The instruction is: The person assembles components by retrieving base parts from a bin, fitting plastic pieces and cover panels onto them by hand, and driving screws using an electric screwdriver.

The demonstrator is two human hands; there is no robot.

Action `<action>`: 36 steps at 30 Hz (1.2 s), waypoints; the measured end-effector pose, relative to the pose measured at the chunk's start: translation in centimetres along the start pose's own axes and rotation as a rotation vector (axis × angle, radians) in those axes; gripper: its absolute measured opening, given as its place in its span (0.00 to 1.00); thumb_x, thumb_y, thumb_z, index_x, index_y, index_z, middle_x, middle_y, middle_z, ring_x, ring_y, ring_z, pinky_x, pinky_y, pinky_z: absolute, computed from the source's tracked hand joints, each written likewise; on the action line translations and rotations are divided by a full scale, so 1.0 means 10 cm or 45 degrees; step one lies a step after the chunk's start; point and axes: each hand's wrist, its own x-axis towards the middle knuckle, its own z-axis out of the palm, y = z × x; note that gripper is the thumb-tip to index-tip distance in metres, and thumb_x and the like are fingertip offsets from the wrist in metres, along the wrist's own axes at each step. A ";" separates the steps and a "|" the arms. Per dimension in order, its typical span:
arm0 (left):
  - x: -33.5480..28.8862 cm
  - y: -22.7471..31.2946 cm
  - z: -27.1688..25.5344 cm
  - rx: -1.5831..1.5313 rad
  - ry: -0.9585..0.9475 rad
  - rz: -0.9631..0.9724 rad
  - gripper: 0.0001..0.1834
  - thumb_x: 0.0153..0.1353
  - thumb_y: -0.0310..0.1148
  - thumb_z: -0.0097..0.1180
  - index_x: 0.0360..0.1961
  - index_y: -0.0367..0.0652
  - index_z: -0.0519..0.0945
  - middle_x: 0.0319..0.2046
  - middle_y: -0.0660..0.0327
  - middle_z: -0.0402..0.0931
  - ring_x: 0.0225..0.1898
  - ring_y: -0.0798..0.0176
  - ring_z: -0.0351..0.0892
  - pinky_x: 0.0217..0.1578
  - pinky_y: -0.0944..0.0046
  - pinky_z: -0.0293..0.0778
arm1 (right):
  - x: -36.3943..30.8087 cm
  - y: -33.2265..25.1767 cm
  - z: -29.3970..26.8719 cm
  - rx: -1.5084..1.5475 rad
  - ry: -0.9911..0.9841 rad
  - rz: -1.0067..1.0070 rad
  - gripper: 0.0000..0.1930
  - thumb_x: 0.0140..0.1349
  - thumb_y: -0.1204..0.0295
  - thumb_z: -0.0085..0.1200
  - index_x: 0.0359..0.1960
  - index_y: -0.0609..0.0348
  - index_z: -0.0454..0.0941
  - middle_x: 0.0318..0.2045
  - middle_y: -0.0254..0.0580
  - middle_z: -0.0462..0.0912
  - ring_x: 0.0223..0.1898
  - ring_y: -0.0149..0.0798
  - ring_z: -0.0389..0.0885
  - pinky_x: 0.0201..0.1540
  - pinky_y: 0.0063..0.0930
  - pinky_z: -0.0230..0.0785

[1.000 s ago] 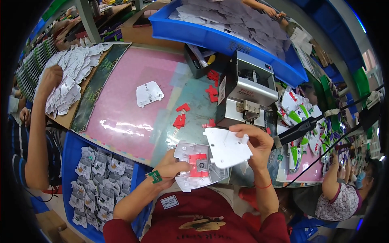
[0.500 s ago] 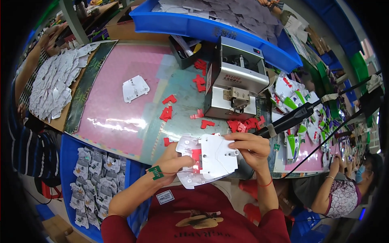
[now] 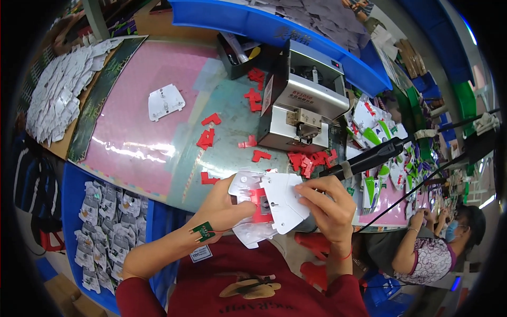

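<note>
My left hand [image 3: 224,208] grips a translucent white plastic housing [image 3: 244,185] by its left side, with the thumb pressed over a red plastic piece [image 3: 261,214] set in it. A flat white plastic panel [image 3: 288,203] lies tilted over the housing's right part. At that panel's right edge my right hand [image 3: 335,203] has its fingers bent and pinching the edge; the thumb is partly hidden. A small green circuit board [image 3: 203,231] lies against my left wrist, with a thin reddish wire running toward the housing.
Loose red plastic pieces [image 3: 206,139] are scattered before a silver machine [image 3: 301,100]. A black electric screwdriver [image 3: 364,158] hangs at the right. Another white panel [image 3: 166,102] rests on the pink mat. A blue bin [image 3: 158,224] of housings stands lower left; a person [image 3: 428,248] sits at the right.
The white panel has turned clockwise and shifted right on the housing, showing more of the red piece. My right fingers have curled more at its edge. The view has shifted slightly.
</note>
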 end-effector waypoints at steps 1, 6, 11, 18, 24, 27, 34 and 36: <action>0.00 0.01 -0.01 0.042 -0.045 -0.035 0.23 0.42 0.19 0.47 0.45 0.32 0.68 0.35 0.60 0.72 0.35 0.71 0.72 0.36 0.70 0.69 | -0.02 0.02 0.01 0.004 -0.016 -0.008 0.14 0.38 0.82 0.58 0.32 0.60 0.78 0.29 0.41 0.76 0.28 0.39 0.74 0.28 0.26 0.67; 0.00 0.05 0.02 0.034 -0.041 -0.037 0.22 0.41 0.17 0.46 0.43 0.31 0.69 0.32 0.61 0.72 0.32 0.71 0.72 0.32 0.69 0.69 | -0.05 0.02 0.01 0.051 0.115 -0.025 0.13 0.35 0.83 0.57 0.28 0.60 0.79 0.25 0.41 0.76 0.26 0.39 0.74 0.28 0.27 0.67; 0.01 0.02 0.00 0.108 -0.098 -0.057 0.22 0.43 0.20 0.48 0.45 0.31 0.68 0.33 0.62 0.73 0.32 0.74 0.70 0.32 0.72 0.69 | -0.06 0.02 0.01 0.067 0.124 -0.031 0.13 0.34 0.83 0.58 0.28 0.60 0.79 0.25 0.41 0.76 0.26 0.39 0.75 0.28 0.26 0.67; 0.04 -0.02 -0.02 0.090 -0.119 0.004 0.23 0.42 0.20 0.47 0.45 0.31 0.68 0.32 0.61 0.73 0.31 0.75 0.70 0.32 0.72 0.69 | -0.09 0.00 0.03 0.083 0.148 -0.004 0.12 0.35 0.83 0.59 0.27 0.61 0.79 0.25 0.41 0.77 0.26 0.39 0.75 0.28 0.26 0.67; 0.04 -0.04 -0.01 0.081 -0.094 0.025 0.21 0.43 0.21 0.48 0.43 0.30 0.68 0.31 0.62 0.73 0.30 0.75 0.70 0.30 0.72 0.68 | -0.09 0.00 0.04 0.029 0.093 -0.039 0.13 0.35 0.84 0.58 0.27 0.61 0.79 0.26 0.42 0.76 0.26 0.40 0.75 0.27 0.26 0.67; 0.06 -0.07 -0.03 0.065 -0.132 0.018 0.21 0.43 0.21 0.49 0.42 0.30 0.68 0.30 0.61 0.73 0.29 0.75 0.69 0.29 0.72 0.68 | -0.08 0.00 0.02 -0.027 0.039 -0.049 0.13 0.34 0.84 0.58 0.27 0.61 0.79 0.25 0.41 0.76 0.26 0.39 0.75 0.27 0.27 0.67; 0.05 -0.07 -0.05 0.149 -0.118 -0.018 0.22 0.43 0.22 0.48 0.44 0.31 0.68 0.31 0.61 0.73 0.29 0.74 0.70 0.30 0.72 0.68 | -0.06 -0.03 -0.03 -0.024 -0.061 -0.054 0.12 0.35 0.81 0.59 0.27 0.60 0.79 0.25 0.38 0.75 0.25 0.39 0.73 0.26 0.26 0.65; 0.04 -0.07 -0.05 0.157 -0.116 -0.049 0.23 0.43 0.22 0.48 0.45 0.31 0.68 0.31 0.61 0.73 0.30 0.74 0.70 0.31 0.72 0.69 | -0.06 0.04 -0.04 0.052 -0.222 -0.018 0.15 0.38 0.75 0.61 0.32 0.58 0.79 0.30 0.39 0.75 0.30 0.40 0.72 0.30 0.28 0.65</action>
